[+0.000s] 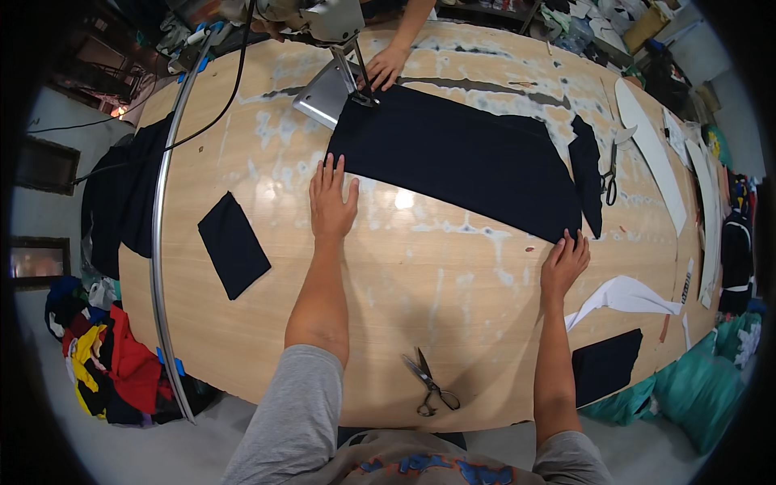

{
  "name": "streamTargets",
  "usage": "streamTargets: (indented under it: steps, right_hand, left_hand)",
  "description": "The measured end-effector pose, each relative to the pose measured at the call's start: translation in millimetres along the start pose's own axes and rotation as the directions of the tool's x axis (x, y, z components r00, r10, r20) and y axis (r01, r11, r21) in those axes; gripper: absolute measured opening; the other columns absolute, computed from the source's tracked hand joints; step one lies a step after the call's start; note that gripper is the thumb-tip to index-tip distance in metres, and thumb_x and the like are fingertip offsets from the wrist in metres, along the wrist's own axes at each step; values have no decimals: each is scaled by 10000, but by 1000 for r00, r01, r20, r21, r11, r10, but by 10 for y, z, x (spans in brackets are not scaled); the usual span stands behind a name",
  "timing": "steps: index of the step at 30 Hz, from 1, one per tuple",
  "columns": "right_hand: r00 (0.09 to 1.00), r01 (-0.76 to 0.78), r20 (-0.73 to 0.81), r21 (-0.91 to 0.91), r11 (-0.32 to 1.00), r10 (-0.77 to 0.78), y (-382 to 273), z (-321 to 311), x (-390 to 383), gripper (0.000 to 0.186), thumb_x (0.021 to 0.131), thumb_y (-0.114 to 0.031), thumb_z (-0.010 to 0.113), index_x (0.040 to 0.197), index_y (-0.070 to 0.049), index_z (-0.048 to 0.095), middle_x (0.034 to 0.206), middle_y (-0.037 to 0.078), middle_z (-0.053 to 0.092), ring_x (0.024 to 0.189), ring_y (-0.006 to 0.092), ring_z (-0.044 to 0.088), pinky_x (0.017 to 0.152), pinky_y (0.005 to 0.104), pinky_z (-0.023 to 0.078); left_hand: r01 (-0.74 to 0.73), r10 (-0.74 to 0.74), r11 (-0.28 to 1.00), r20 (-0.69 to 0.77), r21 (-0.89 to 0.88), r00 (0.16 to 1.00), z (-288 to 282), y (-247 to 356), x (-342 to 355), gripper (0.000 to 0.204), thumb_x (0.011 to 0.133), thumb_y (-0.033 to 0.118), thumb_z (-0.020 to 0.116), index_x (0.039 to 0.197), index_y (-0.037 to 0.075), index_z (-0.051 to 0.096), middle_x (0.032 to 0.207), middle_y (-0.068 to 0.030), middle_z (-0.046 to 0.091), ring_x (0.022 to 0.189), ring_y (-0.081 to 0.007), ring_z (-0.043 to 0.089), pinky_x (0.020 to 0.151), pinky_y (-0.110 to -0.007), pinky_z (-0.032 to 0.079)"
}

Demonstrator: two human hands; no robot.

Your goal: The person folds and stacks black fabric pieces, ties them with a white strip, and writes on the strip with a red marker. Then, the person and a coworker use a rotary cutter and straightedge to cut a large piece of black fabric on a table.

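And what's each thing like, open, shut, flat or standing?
Big dark cloth: lying flat
Left hand: open, at the cloth's edge
Right hand: open, fingertips at the cloth's corner
Near scissors: slightly open
Small cloth on the left: lying flat
Machine: upright; on or off, can't tell

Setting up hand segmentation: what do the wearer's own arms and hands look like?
Left hand and right hand: no gloves visible. Forearms uncovered, no watch or cables visible. Short grey left sleeve and right sleeve, matching the grey shirt, which has a blue-and-orange chest print.
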State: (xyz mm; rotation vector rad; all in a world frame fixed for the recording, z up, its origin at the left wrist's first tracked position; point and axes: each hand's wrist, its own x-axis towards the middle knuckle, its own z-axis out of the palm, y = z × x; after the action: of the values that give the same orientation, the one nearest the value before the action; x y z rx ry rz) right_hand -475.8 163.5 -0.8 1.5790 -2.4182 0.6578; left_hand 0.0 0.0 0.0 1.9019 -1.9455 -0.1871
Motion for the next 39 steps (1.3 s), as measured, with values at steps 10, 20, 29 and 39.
streamTargets:
  steps: [10, 20, 29, 39]
  right_hand:
    - [1000, -31, 4, 260, 965, 31, 29, -44, 51, 316, 1030, -75, 532, 1306, 62, 602, 1485, 264, 502, 1383, 440, 472, 1166, 516, 374]
    - [1000, 15, 0, 129, 991, -15, 7, -83, 78, 386, 1018, -99, 563, 1398, -93, 633, 1490, 230, 511, 1387, 415, 473, 1154, 512, 381]
    - [1000, -2, 3, 139, 990, 2, 34, -111, 61, 361, 1046, -151, 559, 1394, -96, 637, 1500, 216, 501, 1394, 409, 463, 1157, 516, 373]
    - [1000, -21, 10, 157, 987, 20, 50, -93, 63, 361, 1050, -171, 566, 1396, -97, 635, 1498, 204, 506, 1387, 410, 464, 1154, 515, 373]
  left_hand:
    - [-66, 64, 997, -66, -33, 996, 55, 73, -23, 585, 1066, 359, 546, 1582, 96, 460, 1676, -127, 377, 1567, -325, 288, 1272, -474, 229]
    - [-15, 14, 1000, -21, -16, 1000, -40, 118, -5, 600, 1071, 398, 524, 1609, 147, 431, 1696, -84, 352, 1582, -295, 261, 1297, -457, 195]
    - [-14, 14, 1000, -14, -3, 1000, -21, 132, -15, 600, 1072, 393, 524, 1610, 145, 428, 1692, -85, 358, 1583, -291, 259, 1298, -454, 195]
    - [-10, 10, 1000, -13, 8, 1000, -73, 189, -36, 585, 1067, 374, 538, 1602, 156, 443, 1688, -82, 364, 1576, -284, 276, 1290, -450, 217]
